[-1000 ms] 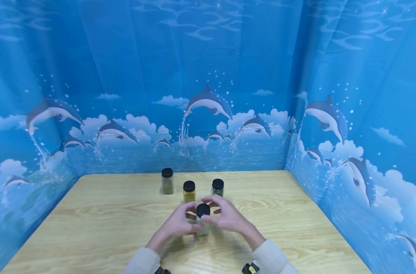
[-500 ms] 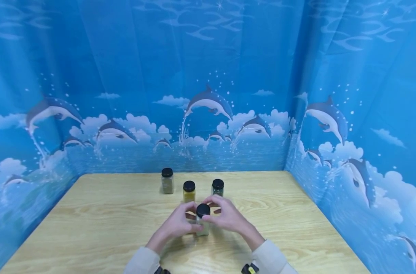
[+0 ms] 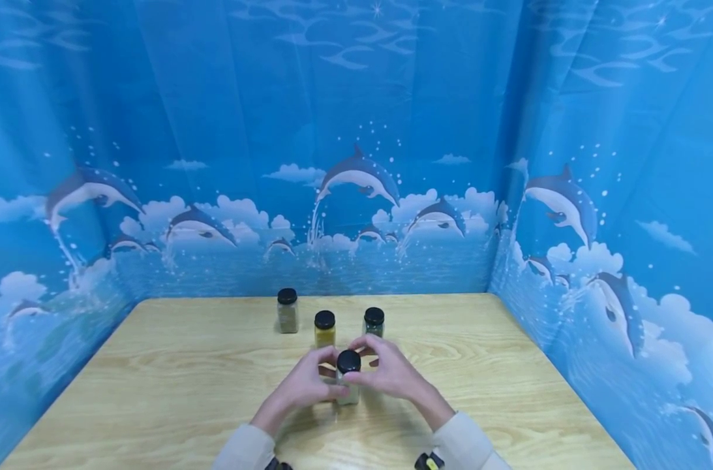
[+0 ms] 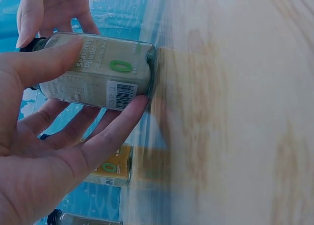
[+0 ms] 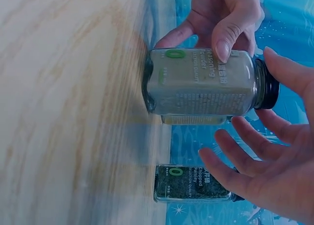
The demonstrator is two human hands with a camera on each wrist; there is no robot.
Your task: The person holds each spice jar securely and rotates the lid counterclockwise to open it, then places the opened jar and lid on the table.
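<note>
A glass jar of pale seasoning powder (image 3: 348, 392) with a black screw lid (image 3: 348, 361) stands upright on the table in front of the person. My left hand (image 3: 306, 380) grips its body, thumb across the label and fingers along the other side, as the left wrist view shows. At the top, my right hand (image 3: 394, 371) pinches the lid between thumb and forefinger, its other fingers spread beside the jar. The lid sits on the jar's neck (image 5: 260, 85). "Seasoning Powder" is readable on the jar in both wrist views.
Just behind stand a jar of yellow powder (image 3: 324, 335) and a jar of chopped parsley (image 5: 189, 182), partly hidden by the right hand in the head view. Farther back at left is a greyish-brown spice jar (image 3: 288, 317). A blue dolphin curtain (image 3: 356, 98) surrounds the wooden table (image 3: 174, 391).
</note>
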